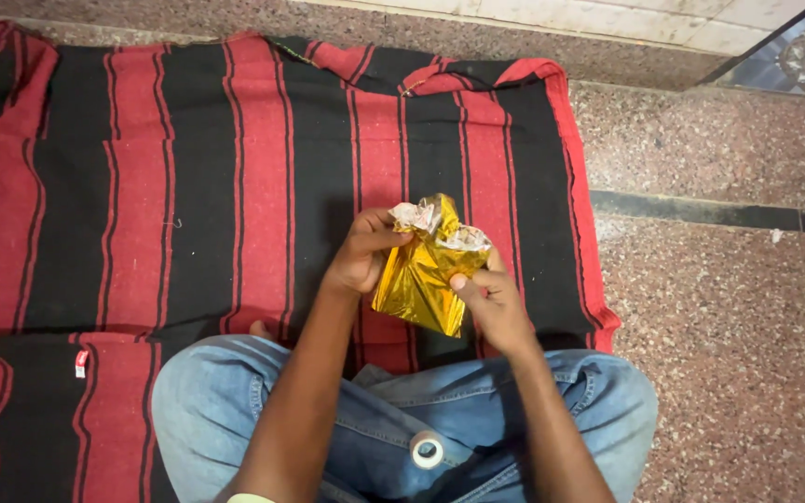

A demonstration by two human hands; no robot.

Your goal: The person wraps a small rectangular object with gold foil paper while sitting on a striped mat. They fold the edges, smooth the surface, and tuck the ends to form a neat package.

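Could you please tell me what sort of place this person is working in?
Probably the floor of a home or building: a speckled polished stone floor, a red-and-black striped woven blanket spread on it, and pale wall tiles beyond.

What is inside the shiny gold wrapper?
The gold wrapper is held by the left hand and right hand. Only crinkled white-silver lining shows on top; its contents are hidden.

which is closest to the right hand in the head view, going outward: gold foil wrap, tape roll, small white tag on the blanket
1. Gold foil wrap: pinched in the right hand, held from the other side by the left hand.
2. Tape roll: below the hand, on the lap.
3. Small white tag: far left, on the striped blanket.
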